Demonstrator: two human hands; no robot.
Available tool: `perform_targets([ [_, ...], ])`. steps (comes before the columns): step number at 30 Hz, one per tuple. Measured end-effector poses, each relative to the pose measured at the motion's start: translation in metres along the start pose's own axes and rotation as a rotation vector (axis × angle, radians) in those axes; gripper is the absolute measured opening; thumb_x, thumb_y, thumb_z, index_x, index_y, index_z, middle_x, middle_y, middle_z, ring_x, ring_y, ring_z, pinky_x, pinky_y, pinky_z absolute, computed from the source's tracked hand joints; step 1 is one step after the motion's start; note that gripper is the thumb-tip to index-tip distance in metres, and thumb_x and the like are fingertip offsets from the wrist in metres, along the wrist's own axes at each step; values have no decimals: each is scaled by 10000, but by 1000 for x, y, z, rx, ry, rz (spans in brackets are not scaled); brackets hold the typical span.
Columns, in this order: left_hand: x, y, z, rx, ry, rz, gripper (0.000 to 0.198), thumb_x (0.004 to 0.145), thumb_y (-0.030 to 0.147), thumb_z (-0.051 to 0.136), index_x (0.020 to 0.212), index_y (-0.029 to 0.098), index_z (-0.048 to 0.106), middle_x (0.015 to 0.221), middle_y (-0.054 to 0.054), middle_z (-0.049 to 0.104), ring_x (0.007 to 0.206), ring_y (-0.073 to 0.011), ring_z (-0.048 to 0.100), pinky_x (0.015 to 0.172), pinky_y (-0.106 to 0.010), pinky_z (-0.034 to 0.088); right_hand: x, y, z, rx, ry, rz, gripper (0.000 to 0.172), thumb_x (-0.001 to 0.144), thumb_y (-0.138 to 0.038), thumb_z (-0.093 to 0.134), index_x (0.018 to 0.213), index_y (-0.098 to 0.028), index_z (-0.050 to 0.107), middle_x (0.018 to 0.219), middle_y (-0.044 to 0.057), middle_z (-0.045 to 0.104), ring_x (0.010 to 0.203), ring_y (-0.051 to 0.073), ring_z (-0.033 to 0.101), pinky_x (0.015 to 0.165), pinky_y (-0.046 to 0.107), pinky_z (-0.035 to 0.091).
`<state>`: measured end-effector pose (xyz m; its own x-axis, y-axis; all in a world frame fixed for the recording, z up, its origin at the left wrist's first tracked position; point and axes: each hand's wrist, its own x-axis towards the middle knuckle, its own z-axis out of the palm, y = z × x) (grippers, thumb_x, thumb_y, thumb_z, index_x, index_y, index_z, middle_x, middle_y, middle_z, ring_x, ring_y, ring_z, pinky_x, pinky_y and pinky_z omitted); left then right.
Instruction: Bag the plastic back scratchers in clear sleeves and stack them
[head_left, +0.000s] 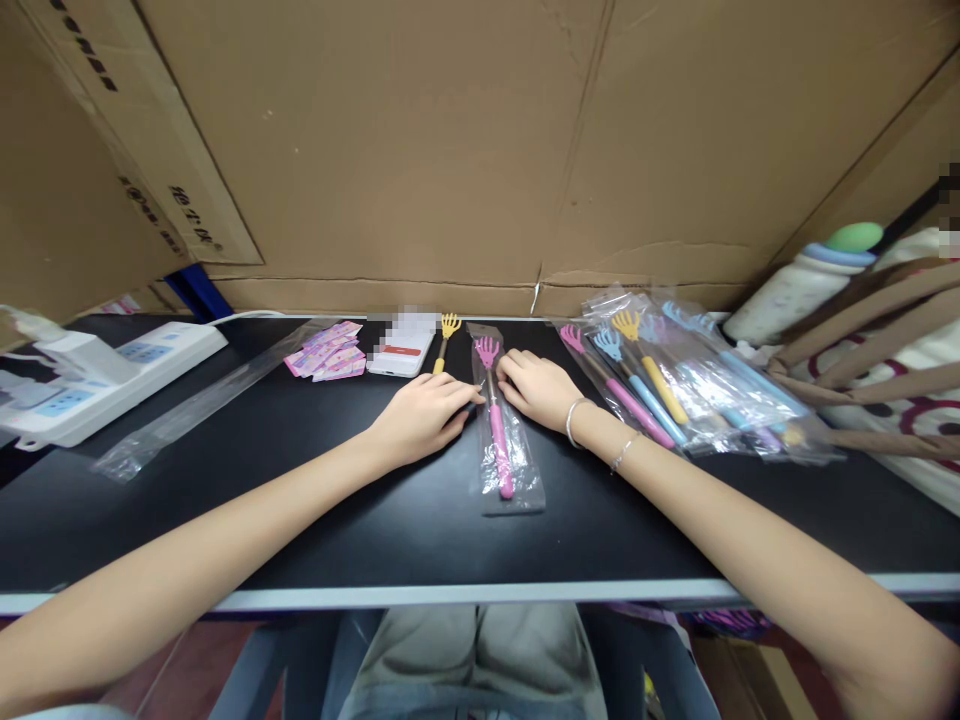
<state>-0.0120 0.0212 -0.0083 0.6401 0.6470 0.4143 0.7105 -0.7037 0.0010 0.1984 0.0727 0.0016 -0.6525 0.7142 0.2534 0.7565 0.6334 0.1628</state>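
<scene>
While the pink back scratcher (499, 450) lies inside a clear bag (517, 480) on the black table (300, 520), the left hand (420, 412) and the right hand (536, 388) touch the bag's upper edges from both sides; whether the fingers pinch it, I cannot tell.

No text is legible: the black printed characters on the brown corrugated cardboard panel (184, 215) are too skewed to read, and the white rectangular box (401, 352) carries a blurred red label.
</scene>
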Motion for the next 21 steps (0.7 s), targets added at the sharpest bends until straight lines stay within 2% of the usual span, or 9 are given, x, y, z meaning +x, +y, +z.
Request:
perform_targets([
  [21,0,-1,0,28,5,21,239,922,220,436,1106,196,587,1094,-55,661,999,-195,593,856,-337,471,0,0,0,-3,8,-3,170,934,-237,418,949,-151,564,1012,104,600,943,221,491,742,307,382],
])
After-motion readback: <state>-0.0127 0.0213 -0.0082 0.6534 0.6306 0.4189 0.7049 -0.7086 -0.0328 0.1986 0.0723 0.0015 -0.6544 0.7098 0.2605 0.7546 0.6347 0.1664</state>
